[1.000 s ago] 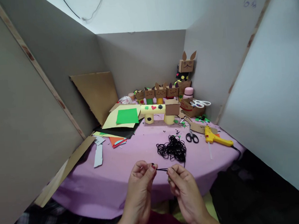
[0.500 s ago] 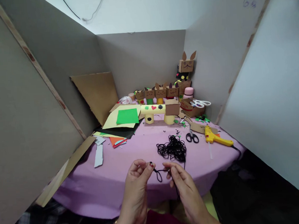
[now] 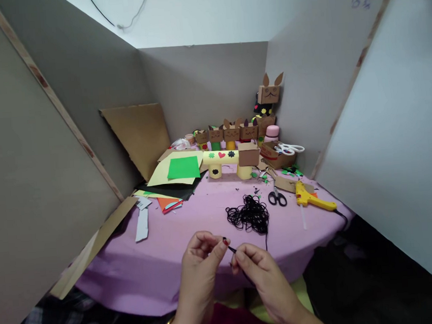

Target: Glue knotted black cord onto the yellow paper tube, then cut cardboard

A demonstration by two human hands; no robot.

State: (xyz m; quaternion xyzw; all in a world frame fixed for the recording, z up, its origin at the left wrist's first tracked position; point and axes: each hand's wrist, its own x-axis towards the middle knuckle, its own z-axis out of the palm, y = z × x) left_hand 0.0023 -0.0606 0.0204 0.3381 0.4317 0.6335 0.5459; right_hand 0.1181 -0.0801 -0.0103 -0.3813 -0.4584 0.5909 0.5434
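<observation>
Between thumb and forefinger, my left hand pinches the end of a black cord. My right hand is closed on the same cord a short way to the right, and a short stretch of it shows between the two hands. Both hands are held over the table's front edge. Beyond them on the lilac cloth lies a loose tangled heap of black cord, from which a strand runs down toward my right hand. Black-handled scissors rest to the right of the heap.
A yellow glue gun lies at the right. A yellow paper-tube figure with a cardboard box head stands mid-table, before a row of box-headed animals. Coloured paper sheets are stacked left. Grey panels enclose the table.
My right hand has moved slightly left and down, closer to my left hand. The small open loop between the hands is gone, and the cord there now looks short and straight.
</observation>
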